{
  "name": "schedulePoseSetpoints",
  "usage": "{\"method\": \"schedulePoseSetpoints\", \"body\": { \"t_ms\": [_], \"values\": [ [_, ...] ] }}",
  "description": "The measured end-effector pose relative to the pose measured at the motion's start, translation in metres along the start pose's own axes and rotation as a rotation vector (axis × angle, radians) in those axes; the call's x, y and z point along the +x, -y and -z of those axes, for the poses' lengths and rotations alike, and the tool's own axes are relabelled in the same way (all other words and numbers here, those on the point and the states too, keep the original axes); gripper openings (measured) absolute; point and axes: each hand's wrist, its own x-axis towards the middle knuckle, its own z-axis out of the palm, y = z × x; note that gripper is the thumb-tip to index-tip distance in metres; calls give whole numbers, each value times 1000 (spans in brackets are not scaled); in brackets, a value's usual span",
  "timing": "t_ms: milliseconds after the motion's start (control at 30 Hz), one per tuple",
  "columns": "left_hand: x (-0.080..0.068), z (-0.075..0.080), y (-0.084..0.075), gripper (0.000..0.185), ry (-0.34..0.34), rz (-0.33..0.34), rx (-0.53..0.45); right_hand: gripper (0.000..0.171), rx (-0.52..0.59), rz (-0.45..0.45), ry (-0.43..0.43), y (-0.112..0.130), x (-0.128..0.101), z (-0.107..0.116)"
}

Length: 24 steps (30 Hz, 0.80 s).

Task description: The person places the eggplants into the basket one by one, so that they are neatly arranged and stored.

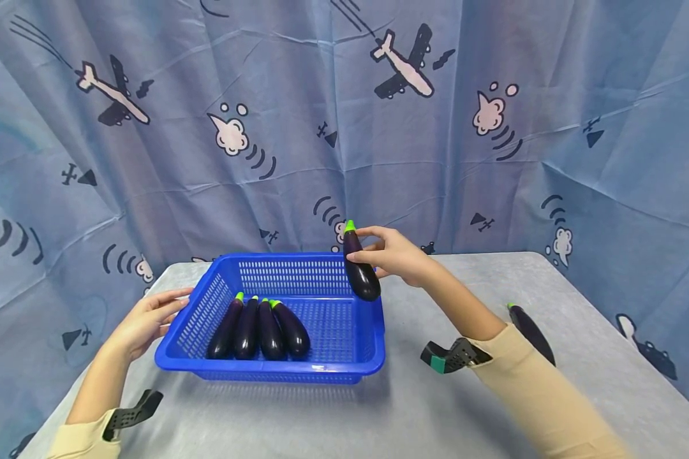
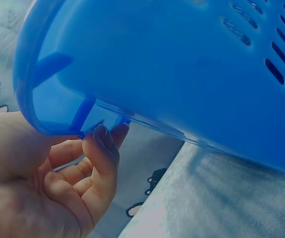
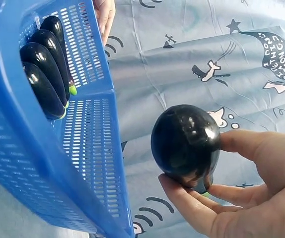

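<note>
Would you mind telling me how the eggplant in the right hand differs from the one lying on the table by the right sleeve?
The held eggplant is lifted over the blue basket's far right corner, gripped by the right hand, stem up. The table eggplant lies flat, untouched, partly hidden by the sleeve. Both are dark purple with green stems.

The only lettering that can be read stands on the blue-grey cloth backdrop printed with aeroplanes and clouds. In the right wrist view, a dark curved banner printed on it near the upper right corner carries pale capital letters, seen turned on their side; they seem to spell "CHEONG D", though the last letters are unclear. No brand, number or label can be read anywhere else.
</note>
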Motion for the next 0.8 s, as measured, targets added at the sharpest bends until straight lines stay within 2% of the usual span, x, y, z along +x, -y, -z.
{"method": "schedulePoseSetpoints", "body": {
  "t_ms": [533,800],
  "values": [
    [-1,-1,0,60,-14,5,9,66,10,-9,54,13,20,-35],
    [-1,-1,-1,60,-8,3,15,66,12,-17,88,11,30,-49]
  ]
}}
